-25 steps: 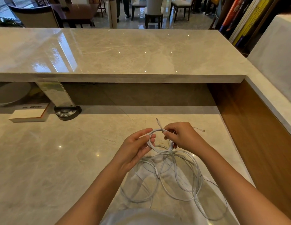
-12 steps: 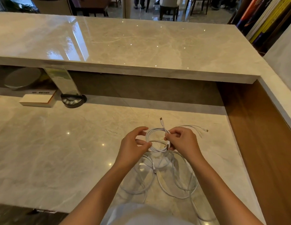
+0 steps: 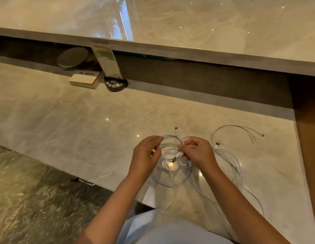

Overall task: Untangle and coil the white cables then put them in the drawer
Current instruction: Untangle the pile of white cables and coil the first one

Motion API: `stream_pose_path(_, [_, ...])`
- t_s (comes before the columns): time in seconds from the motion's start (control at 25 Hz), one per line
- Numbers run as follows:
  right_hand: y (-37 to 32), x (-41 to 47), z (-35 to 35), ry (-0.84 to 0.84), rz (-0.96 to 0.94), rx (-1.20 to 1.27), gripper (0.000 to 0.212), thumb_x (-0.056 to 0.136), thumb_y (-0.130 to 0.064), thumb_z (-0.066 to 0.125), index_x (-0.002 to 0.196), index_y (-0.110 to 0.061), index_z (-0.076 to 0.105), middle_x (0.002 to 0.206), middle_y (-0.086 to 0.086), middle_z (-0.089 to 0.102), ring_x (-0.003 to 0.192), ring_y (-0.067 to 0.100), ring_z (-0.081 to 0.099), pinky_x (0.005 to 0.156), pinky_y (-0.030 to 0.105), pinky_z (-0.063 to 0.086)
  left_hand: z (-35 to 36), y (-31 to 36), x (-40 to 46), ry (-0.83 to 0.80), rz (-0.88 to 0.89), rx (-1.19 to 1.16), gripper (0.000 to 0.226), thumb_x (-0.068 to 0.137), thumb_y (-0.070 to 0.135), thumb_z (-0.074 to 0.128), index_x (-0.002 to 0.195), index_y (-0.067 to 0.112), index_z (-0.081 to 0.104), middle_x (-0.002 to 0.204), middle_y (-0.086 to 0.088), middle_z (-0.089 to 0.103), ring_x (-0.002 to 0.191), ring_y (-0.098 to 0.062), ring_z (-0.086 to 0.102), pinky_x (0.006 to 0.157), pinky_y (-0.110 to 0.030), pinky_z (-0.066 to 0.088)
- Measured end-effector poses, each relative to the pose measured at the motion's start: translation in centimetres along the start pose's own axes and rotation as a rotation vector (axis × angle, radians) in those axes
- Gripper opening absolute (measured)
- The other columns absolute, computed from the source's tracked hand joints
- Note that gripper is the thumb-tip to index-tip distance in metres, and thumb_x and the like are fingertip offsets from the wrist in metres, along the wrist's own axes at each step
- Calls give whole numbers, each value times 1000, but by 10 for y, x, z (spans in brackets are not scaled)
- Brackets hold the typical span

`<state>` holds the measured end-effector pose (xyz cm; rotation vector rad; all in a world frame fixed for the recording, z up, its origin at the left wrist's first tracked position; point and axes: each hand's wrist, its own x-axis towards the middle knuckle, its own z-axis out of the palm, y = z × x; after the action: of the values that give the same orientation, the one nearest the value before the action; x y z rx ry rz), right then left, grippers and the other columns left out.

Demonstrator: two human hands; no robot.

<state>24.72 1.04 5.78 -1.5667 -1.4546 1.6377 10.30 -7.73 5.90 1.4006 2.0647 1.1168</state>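
Note:
A small coil of white cable hangs between both hands above the marble desk. My left hand pinches the coil's left side. My right hand grips the right side, where the cable is wound round the bundle, with one plug sticking up and another pointing down-left. More loose white cable lies in loops on the desk under and right of my hands, with a multi-plug end at the far right. No drawer is in view.
A white box and a black round button device sit at the back left under the raised marble counter. A wooden side panel bounds the desk on the right. Patterned floor shows at lower left.
The view has tilted down and left, so the floor shows. My hands keep hold of the coil, and the loose loops now lie more to the right of it.

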Motion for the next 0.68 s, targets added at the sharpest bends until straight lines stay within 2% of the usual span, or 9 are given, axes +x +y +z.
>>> stream_pose_path(0.12, [5,-3,23,45,-11,-29,8,78,-6,71,72,-2,66,64,11,69,46,12,61,52,27,54,-11,-15,-1,-3,89,81,34,82,-4,58,112,10,68,112,-3,65,93,-8,58,72,-8,46])
stream_pose_path(0.32, [4,-13,77,72,-38,-29,7,78,-9,71,78,-3,71,61,6,67,53,17,65,61,30,58,-48,-59,-1,-44,50,77,35,85,-3,56,116,11,64,113,-6,62,94,-13,59,74,-4,44])
stream_pose_path(0.44, [7,-17,118,70,-21,-38,10,80,-12,71,83,-3,71,62,4,66,54,15,65,64,31,59,-74,-92,-3,-133,40,133,39,86,6,61,125,12,58,119,-7,58,100,-12,55,76,1,40])
stream_pose_path(0.56, [14,-17,148,100,-28,-103,12,80,-13,70,91,-7,69,68,4,67,61,16,67,69,32,59,-88,-119,-4,-245,25,168,59,80,20,71,133,12,48,129,-3,50,113,-13,49,91,-10,38])
stream_pose_path(0.68, [23,-18,167,122,-123,-255,24,81,-12,67,105,-15,64,71,-2,62,67,13,63,62,16,49,-94,-141,-2,-339,80,200,70,78,23,72,139,9,39,138,-8,42,126,-18,40,105,-23,35])
